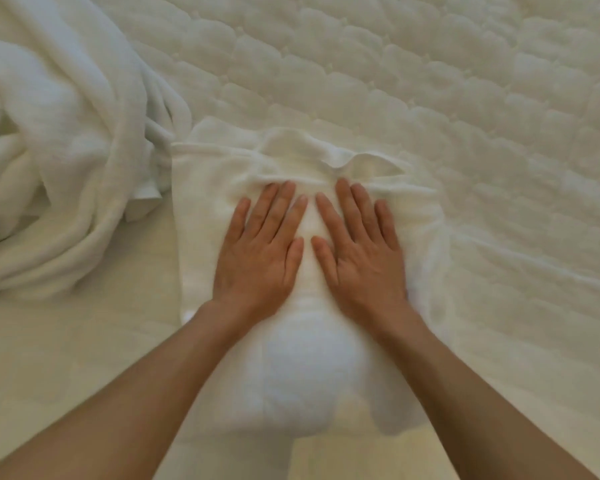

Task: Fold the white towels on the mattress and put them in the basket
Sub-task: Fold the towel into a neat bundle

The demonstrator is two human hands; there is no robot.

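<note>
Crumpled towels crowd the hand-pressed folded towel (left side), touching.

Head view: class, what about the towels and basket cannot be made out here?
Basket: nowhere in the head view, outside the frame.
Folded towel: its middle lies under the left hand and right hand; near end blurred.
Towel heap: cut off by the left edge, count unclear.

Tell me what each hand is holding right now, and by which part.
Nothing is held. The left hand and right hand lie flat, fingers straight, side by side, pressing on the top face of the folded towel on the mattress.
</note>
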